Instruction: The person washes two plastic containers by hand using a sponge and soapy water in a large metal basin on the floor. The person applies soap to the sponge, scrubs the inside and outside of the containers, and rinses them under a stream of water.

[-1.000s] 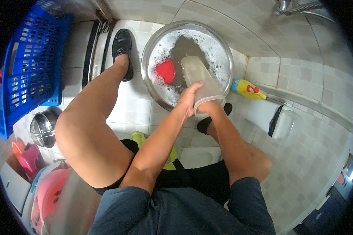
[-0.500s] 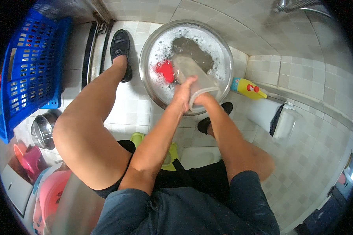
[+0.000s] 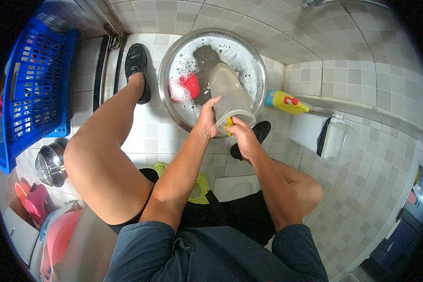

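Note:
A translucent plastic container [image 3: 231, 91] lies tilted over a round metal basin [image 3: 164, 89] of soapy water, its mouth toward me. My left hand [image 3: 208, 117] grips its left side near the rim. My right hand [image 3: 245, 137] is closed on a small yellow scrubbing pad [image 3: 229, 126], which it presses at the container's mouth; the fingers partly hide the pad. A red plastic piece [image 3: 191, 85] floats among the suds left of the container, its kind unclear.
Right of the basin lies a yellow bottle [image 3: 286, 102] with a red cap. A white bin [image 3: 310, 134] stands beyond it. At the left are a blue plastic basket [image 3: 33, 94], a metal strainer [image 3: 50, 164] and pink tubs [image 3: 63, 235]. A green stool [image 3: 201, 188] is beneath me.
My right hand has drawn back from inside the container to its rim, where the yellow pad now shows. The container has turned more upright in the view; the red piece sits differently in the suds.

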Tool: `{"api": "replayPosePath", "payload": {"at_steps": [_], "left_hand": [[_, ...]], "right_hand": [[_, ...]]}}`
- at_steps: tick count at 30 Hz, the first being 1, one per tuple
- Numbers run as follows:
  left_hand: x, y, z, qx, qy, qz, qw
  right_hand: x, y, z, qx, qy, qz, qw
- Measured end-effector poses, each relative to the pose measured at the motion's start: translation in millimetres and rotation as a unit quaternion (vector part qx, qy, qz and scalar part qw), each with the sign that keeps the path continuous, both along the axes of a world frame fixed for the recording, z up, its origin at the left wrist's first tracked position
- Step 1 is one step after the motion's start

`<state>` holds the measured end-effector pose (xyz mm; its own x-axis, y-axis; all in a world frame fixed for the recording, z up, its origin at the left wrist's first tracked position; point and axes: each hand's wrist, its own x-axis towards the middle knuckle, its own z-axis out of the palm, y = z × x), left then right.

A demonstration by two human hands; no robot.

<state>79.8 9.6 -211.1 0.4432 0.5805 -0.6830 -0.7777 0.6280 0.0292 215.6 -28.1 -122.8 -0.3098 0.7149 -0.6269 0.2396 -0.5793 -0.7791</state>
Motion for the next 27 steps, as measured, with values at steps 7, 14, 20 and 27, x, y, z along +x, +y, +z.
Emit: {"api": "replayPosePath", "payload": {"at_steps": [7, 14, 20, 27], "left_hand": [[0, -7, -7, -0.055, -0.114, 0.001, 0.992], [-9, -12, 5, -0.038, -0.040, 0.030, 0.998], [14, -7, 10, -0.008, -0.053, 0.000, 0.999], [1, 0, 34, 0.032, 0.017, -0.019, 0.999]], "right_hand": [[-2, 6, -18, 0.241, -0.187, 0.193, 0.933], [-33, 56, -55, 0.226, -0.428, 0.368, 0.794], [3, 120, -133, 0.085, -0.351, 0.308, 0.880], [-2, 119, -142, 0.009, -0.282, 0.202, 0.938]]}}
